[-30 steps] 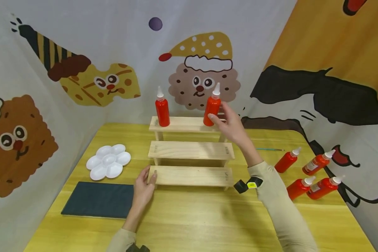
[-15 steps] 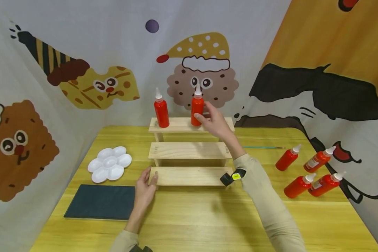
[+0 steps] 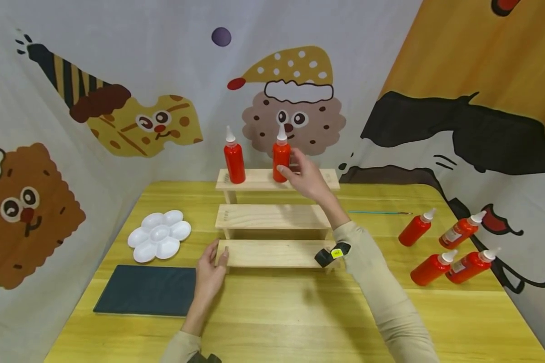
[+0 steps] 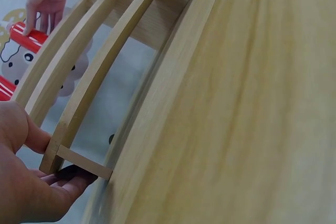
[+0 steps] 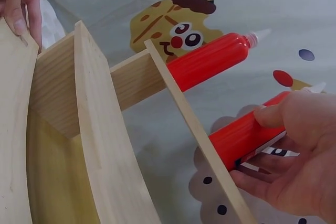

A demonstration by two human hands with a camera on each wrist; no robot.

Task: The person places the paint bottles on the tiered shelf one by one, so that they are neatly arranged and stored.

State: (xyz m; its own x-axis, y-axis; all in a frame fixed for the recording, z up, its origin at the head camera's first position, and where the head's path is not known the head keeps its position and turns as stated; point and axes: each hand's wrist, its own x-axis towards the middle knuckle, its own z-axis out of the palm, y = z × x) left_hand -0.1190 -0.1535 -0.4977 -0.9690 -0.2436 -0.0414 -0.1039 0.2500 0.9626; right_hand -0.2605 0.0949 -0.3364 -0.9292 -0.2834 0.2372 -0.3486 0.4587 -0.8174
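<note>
Pale wood forms the three-step stand point(image 3: 268, 217), set on a yellow, wood-grained table point(image 3: 277, 322). On the stand's top step, near its middle, a red bottle point(image 3: 280, 155) stands upright with its white nozzle up. The right hand point(image 3: 306, 176) grips it from the right side, thumb in front and fingers behind; the right wrist view shows what looks like a label's edge beside those fingers, with its print unreadable. A second red bottle point(image 3: 235, 164) stands upright at the left end of the same step. The left hand point(image 3: 210, 272) grips the left end of the stand's lowest step, its thumb on top.

Right of the stand are four more red bottles point(image 3: 415, 231), white-nozzled too; the two farthest from the stand carry pale labels point(image 3: 454, 235), too small to read. A teal-handled brush point(image 3: 377, 212) lies between them and the stand. Left of the stand are a white flower-shaped palette point(image 3: 159, 233) and, nearer the person, a dark rectangular board point(image 3: 147, 291). Over the right end of the stand's lowest step, the right wrist's black device point(image 3: 323, 257) bears a yellow tag point(image 3: 337, 253) with illegible marks. Behind the stand hangs a cartoon-printed cloth point(image 3: 163, 50).
</note>
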